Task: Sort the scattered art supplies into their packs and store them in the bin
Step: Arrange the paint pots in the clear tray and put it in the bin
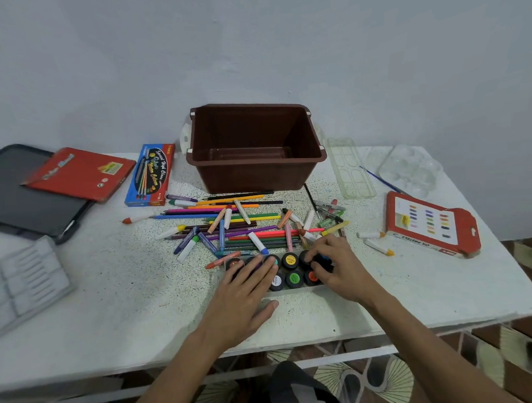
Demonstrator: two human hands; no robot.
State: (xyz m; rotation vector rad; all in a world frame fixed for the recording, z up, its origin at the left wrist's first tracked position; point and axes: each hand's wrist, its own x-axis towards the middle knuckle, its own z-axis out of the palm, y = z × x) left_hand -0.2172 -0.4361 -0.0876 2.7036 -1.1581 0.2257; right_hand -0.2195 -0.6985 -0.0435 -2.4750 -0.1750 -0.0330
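Note:
A clear tray of black paint pots (290,260) lies at the table's near middle, with several pots in two rows. My left hand (248,288) lies flat with straight fingers over the tray's left pots. My right hand (332,264) curls its fingers round a pot at the tray's right end. Behind the tray lies a heap of coloured pencils and crayons (244,226). An empty brown bin (253,146) stands at the back middle. A blue pencil box (151,175), a red box (79,173) and a red oil pastel pack (431,224) lie around.
A dark tablet-like board (15,195) lies far left with a grey ribbed tray (20,285) in front of it. Clear plastic palettes (353,168) and a thin brush (381,178) lie at the back right. Two loose pastels (376,241) lie near the red pack. The table edge (298,342) runs close below my arms.

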